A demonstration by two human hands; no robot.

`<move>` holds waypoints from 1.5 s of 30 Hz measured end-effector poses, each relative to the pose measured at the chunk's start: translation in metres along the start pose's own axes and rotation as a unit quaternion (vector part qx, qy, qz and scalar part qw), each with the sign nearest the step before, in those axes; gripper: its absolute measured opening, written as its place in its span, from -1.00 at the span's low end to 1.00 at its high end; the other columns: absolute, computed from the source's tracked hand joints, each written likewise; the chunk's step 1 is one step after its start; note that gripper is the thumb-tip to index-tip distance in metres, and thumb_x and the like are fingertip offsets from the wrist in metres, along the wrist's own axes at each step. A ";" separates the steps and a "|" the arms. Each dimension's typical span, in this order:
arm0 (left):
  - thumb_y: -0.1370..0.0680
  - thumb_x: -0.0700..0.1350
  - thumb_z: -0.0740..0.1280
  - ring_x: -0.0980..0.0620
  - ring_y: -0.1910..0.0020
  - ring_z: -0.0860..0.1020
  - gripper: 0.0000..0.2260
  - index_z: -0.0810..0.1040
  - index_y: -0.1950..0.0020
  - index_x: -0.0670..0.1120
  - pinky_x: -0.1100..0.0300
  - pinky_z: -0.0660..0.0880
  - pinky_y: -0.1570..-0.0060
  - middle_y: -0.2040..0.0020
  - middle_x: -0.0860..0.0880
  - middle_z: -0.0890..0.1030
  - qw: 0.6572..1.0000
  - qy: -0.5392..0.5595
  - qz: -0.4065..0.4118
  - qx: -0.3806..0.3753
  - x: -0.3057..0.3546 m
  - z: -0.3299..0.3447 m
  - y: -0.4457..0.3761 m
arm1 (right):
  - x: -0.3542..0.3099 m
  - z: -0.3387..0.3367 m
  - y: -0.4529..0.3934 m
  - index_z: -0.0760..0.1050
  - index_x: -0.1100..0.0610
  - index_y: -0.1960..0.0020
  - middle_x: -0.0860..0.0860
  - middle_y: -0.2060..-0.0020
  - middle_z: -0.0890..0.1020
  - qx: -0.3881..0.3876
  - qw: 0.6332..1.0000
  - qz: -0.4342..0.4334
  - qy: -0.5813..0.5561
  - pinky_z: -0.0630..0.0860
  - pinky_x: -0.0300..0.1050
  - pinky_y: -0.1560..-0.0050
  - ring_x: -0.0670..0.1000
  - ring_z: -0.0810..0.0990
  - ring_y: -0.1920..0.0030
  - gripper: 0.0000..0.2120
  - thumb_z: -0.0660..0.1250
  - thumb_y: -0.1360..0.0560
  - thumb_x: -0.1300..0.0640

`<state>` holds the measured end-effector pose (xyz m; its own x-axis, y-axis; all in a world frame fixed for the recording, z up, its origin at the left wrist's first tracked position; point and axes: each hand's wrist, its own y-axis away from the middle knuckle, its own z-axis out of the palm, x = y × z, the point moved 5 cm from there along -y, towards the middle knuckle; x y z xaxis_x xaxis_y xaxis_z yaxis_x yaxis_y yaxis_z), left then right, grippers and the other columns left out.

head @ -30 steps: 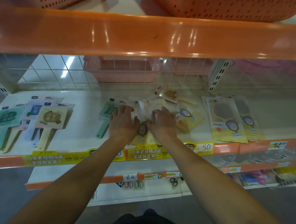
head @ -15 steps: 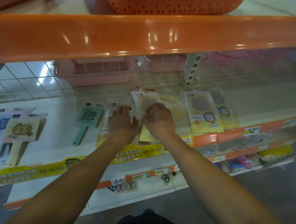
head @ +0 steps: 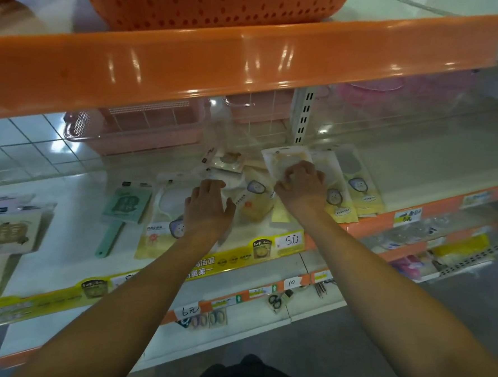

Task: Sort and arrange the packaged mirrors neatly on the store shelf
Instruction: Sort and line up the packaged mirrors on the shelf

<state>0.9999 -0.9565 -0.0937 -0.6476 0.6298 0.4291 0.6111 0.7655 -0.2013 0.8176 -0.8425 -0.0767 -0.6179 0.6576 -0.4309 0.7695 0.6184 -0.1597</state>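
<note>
The person leans in over the white shelf [head: 71, 267], both bare arms stretched out. The right hand [head: 300, 185] has its fingers curled onto a cream mirror pack [head: 284, 161], gripping its lower part; the pack lies tilted, overlapping the left one of two yellow packs [head: 358, 195] that sit side by side at the right end of the row. The left hand [head: 208, 206] lies palm down, fingers straight and close together, pressing on a loose heap of packs [head: 253, 200] in the middle of the shelf. Just left of that hand sits another yellow pack [head: 160, 229], then a green hand mirror [head: 124, 210] with its handle pointing to the shelf edge. Well apart, at the far left, several more handled mirrors [head: 9, 232] overlap one another. A price tag [head: 289, 240] reading 5.0 sits on the shelf's front strip between the arms. An orange basket [head: 212, 5] stands on the shelf above.
</note>
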 end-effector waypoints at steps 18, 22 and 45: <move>-0.54 0.01 0.25 -0.11 -0.22 0.41 -0.67 0.39 -0.29 -0.03 0.00 0.36 -0.13 -0.27 -0.07 0.43 1.000 -0.018 -0.024 -0.009 0.000 0.004 0.000 | 0.048 0.007 -0.016 0.30 0.02 -0.40 0.11 -0.51 0.15 -0.013 0.993 0.037 0.109 -0.18 0.26 -0.49 0.26 -0.07 -0.54 -0.43 0.26 -0.50 -0.25; -0.54 0.00 0.25 -0.11 -0.22 0.41 -0.67 0.39 -0.29 -0.03 -0.01 0.36 -0.13 -0.27 -0.06 0.43 0.999 -0.017 -0.032 -0.005 -0.007 0.000 -0.001 | 0.021 0.016 -0.016 0.35 0.06 -0.37 0.11 -0.49 0.20 -0.009 0.999 -0.027 0.039 -0.14 0.18 -0.53 0.21 -0.04 -0.55 -0.53 0.27 -0.54 -0.12; -0.54 0.01 0.25 -0.14 -0.23 0.42 -0.69 0.39 -0.25 -0.03 -0.03 0.35 -0.16 -0.25 -0.09 0.44 0.991 -0.035 -0.126 0.038 -0.119 -0.057 0.026 | -0.161 0.098 0.052 0.43 0.12 -0.29 0.11 -0.33 0.41 -0.108 0.979 -0.173 -0.032 0.28 0.03 -0.34 0.18 0.32 -0.36 -0.60 0.31 -0.52 -0.03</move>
<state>1.1189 -1.0185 -0.0997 -0.8073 0.4223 0.4123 0.3910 0.9060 -0.1623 0.9724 -0.9582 -0.1028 -0.8187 0.3697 -0.4394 0.4602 0.8801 -0.1170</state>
